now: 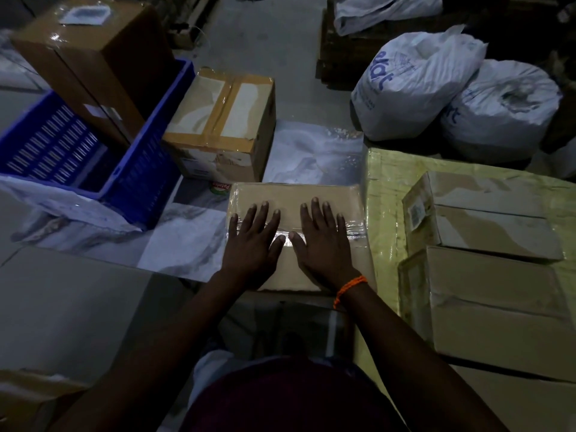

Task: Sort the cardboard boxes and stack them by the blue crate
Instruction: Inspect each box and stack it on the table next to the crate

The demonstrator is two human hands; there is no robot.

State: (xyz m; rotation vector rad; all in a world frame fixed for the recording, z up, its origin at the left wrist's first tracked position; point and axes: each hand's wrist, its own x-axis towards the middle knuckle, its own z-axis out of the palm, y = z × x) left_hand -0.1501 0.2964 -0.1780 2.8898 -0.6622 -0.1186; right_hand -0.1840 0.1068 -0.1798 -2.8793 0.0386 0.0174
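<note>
A flat taped cardboard box lies on the floor in front of me. My left hand and my right hand both press flat on its top, fingers straight and spread. To the left stands the blue crate with a tall brown box leaning inside it. A taped cardboard box sits right beside the crate. On the right, two cardboard boxes rest on a yellow-wrapped package.
Two white tied sacks stand at the back right, with another sack on a dark pallet behind. White plastic sheeting covers the floor by the crate. More cardboard lies at the lower left.
</note>
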